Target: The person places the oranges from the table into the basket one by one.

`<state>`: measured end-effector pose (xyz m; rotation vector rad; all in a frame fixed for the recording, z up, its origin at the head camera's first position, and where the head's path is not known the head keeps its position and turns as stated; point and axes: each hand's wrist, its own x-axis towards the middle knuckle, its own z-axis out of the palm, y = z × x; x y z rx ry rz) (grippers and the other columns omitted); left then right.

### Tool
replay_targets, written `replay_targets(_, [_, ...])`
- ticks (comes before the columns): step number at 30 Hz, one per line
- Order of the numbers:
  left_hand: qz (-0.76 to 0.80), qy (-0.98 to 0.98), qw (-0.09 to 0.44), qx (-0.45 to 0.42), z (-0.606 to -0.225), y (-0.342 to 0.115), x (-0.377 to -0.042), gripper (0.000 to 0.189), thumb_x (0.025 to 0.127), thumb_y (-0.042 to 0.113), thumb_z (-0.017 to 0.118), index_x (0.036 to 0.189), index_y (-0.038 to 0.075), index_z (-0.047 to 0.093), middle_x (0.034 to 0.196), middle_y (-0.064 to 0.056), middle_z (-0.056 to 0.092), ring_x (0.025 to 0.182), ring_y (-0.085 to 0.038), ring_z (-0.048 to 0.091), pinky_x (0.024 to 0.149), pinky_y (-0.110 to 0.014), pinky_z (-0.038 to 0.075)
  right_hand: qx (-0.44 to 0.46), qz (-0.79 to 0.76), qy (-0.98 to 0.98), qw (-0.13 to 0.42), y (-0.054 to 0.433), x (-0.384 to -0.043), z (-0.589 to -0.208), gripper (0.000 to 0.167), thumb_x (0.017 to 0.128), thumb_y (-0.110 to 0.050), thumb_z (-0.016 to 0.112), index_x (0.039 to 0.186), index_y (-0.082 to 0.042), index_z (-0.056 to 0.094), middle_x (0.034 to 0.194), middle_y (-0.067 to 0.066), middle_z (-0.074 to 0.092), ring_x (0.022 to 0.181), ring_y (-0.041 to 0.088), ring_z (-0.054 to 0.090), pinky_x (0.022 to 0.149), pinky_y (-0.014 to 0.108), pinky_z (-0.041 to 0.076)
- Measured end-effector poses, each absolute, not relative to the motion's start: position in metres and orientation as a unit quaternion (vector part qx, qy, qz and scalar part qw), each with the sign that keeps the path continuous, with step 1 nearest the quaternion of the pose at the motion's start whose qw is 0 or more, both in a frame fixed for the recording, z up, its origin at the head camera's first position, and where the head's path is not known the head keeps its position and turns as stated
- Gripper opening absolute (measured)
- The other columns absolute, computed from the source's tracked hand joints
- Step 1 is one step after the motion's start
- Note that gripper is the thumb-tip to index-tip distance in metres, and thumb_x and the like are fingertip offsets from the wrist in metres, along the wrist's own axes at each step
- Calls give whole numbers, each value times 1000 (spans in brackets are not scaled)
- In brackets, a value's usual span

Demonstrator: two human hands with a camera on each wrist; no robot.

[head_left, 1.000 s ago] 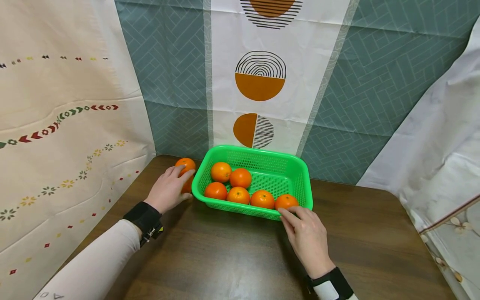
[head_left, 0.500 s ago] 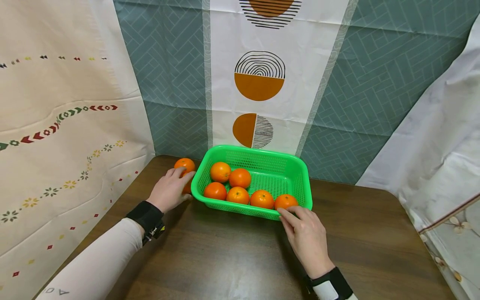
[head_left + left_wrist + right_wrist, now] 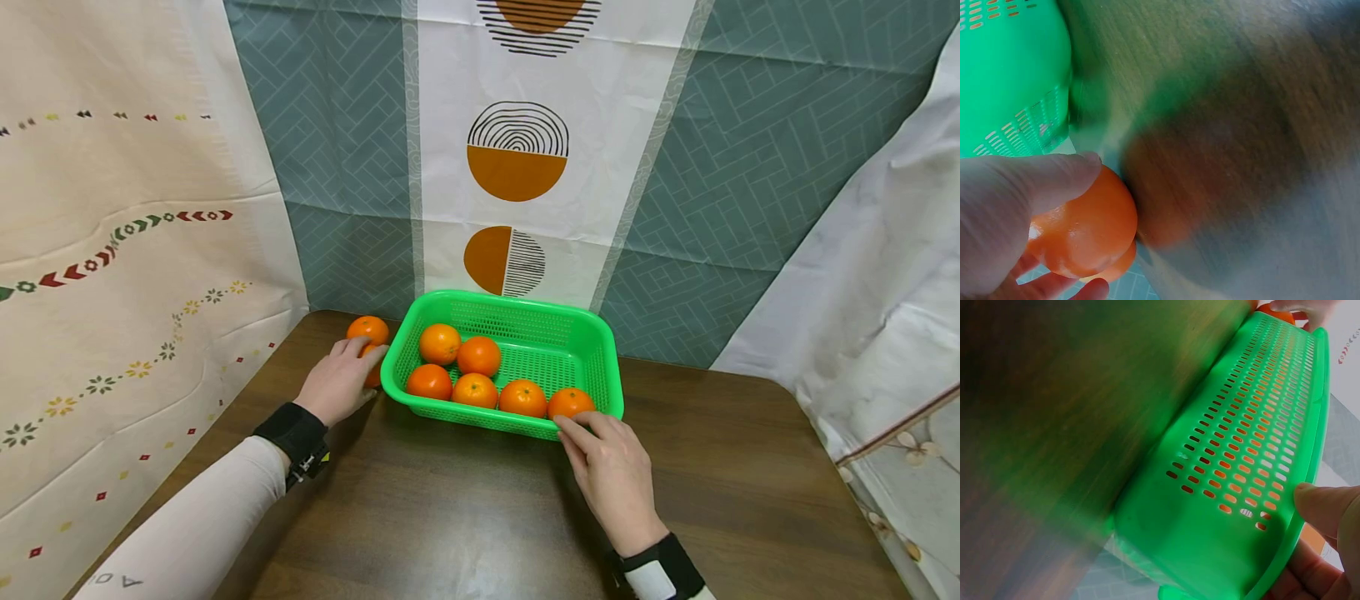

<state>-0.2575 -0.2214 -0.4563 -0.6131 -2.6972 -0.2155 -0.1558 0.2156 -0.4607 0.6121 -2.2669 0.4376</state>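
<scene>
My left hand point(image 3: 339, 385) grips an orange point(image 3: 1094, 225) on the table, just left of the green basket. Its thumb lies along one side and curled fingers lie on the other. A second orange point(image 3: 367, 327) sits right behind the held one, partly hidden in the left wrist view. At the basket's front right corner, my right hand point(image 3: 617, 479) pinches the rim of the perforated green plastic basket point(image 3: 536, 364). The right wrist view shows the thumb point(image 3: 1319, 503) outside the rim and fingers on its far side. Several oranges point(image 3: 475, 391) lie inside, mostly along the front and left.
The brown wooden table point(image 3: 420, 517) extends in front of the basket and to its right. Patterned cloth point(image 3: 360, 167) hangs behind the table. A cream cloth point(image 3: 150, 350) borders the left, and white fabric point(image 3: 885, 275) borders the right.
My left hand has drawn very slightly toward me, showing a bit more of the rear orange. The right hand keeps its hold on the rim, and the basket stays put.
</scene>
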Motion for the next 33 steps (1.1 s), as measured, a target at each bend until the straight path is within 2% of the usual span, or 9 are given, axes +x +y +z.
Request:
replay_targets(4, [-91,-955,181,-217,-457,-222,-257,78,78,6,100,148,3,65,141,-28,59,124,-54,57,96,-66,58,238,169,-883,367,215,-156,-461,30,89,-9,93,118,-15,87,104,2,75,95,29,72,86,51,61])
replay_targets(10, [-105,-954,182,-214,-454,-221,-253,77,79,1,98,148,3,64,139,-28,60,122,-54,57,90,-68,60,237,170,-885,363,216,-156,-462,29,90,-10,92,118,-15,87,104,2,75,94,29,72,85,51,61])
replay_targets(33, [-102,-953,190,-212,-454,-225,-250,70,82,6,98,144,1,65,135,-30,61,117,-56,60,95,-67,58,243,168,-878,376,215,-155,-460,32,88,-8,94,118,-15,87,103,3,75,93,29,72,83,51,62])
